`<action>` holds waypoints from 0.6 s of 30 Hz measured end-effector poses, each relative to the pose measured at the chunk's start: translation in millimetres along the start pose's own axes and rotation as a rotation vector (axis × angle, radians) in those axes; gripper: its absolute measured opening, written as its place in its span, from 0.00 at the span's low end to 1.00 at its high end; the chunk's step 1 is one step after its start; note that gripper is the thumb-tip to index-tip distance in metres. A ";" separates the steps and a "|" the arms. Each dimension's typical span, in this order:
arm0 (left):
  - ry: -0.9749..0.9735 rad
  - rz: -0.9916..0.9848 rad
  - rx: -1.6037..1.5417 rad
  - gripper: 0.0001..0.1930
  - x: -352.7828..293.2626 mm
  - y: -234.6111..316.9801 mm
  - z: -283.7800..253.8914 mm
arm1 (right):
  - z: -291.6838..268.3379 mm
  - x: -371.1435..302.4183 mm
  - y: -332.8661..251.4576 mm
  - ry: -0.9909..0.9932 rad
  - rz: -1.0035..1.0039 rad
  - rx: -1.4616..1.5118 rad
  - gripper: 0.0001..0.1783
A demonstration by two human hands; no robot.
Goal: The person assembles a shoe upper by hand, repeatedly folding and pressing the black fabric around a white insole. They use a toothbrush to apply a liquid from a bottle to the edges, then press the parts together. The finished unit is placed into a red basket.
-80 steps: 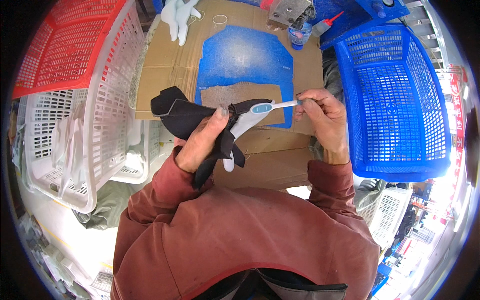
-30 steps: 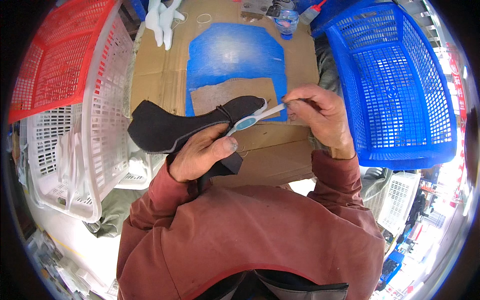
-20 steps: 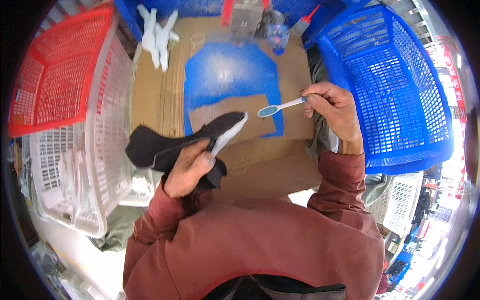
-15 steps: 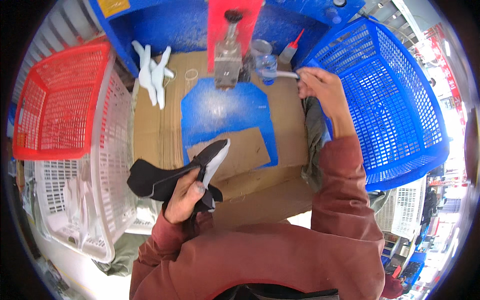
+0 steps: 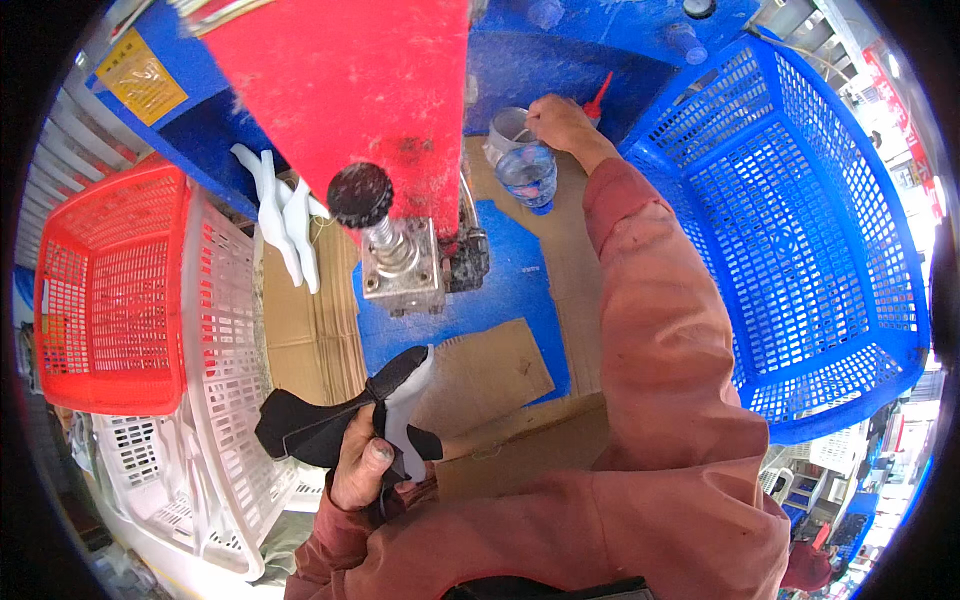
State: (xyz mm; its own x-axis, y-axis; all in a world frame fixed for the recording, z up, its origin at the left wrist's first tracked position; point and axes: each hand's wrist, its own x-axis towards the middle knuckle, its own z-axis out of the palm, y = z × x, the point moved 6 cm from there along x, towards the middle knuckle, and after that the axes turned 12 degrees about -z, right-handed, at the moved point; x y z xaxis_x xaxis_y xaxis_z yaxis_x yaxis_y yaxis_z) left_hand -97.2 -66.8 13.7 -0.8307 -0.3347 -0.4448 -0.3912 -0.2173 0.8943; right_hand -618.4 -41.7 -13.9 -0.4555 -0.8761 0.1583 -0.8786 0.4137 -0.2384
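Observation:
In my left hand is a black fabric shoe upper with a pale grey-white strip along its underside. Its toe points away from me, and the thumb presses near the strip. My right hand, fingers pinched, is over a clear plastic cup at the back of the bench. It grips a slim whitish stick, mostly hidden now, whose lower end is toward the cup. A second clear bluish cup stands just in front.
A red machine arm with a metal head overhangs the blue plate. White curved pieces lie on cardboard at left. Red, white and blue baskets flank the bench. A red-nozzled bottle stands behind the right hand.
My right hand has moved away from me and left to the rear cup, with the stick. The view has shifted, so the machine looms larger. My left hand keeps hold of the upper.

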 end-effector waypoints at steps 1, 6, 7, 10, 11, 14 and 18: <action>0.003 -0.022 -0.018 0.53 -0.7 0.8 -0.7 | 7.2 3.4 4.2 -0.037 0.008 -0.046 0.13; 0.030 -0.051 -0.093 0.52 5.8 4.8 -1.5 | 1.8 13.0 10.2 -0.047 -0.025 -0.049 0.15; 0.035 -0.040 -0.106 0.51 7.1 5.7 -1.6 | -4.6 9.7 8.5 0.000 -0.048 -0.056 0.15; -0.002 -0.068 -0.098 0.47 9.8 5.1 -1.2 | -10.4 -10.3 9.2 0.008 -0.031 0.107 0.15; -0.011 -0.033 -0.093 0.46 11.0 5.7 2.0 | -8.9 -16.6 9.6 -0.027 -0.028 0.106 0.15; -0.013 0.122 -0.087 0.41 13.7 12.0 3.8 | -20.0 -32.0 6.6 0.179 -0.116 0.133 0.12; -0.051 0.045 -0.170 0.40 10.7 8.4 7.9 | -18.3 -61.1 25.7 0.310 0.267 0.816 0.11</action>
State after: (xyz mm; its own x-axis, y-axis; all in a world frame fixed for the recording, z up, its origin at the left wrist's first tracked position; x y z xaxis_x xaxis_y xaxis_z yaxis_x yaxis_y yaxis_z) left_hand -112.5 -64.9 16.8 -0.8669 -0.3012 -0.3972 -0.2839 -0.3565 0.8901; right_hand -615.7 27.0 -12.2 -0.7510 -0.6216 0.2228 -0.4179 0.1862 -0.8892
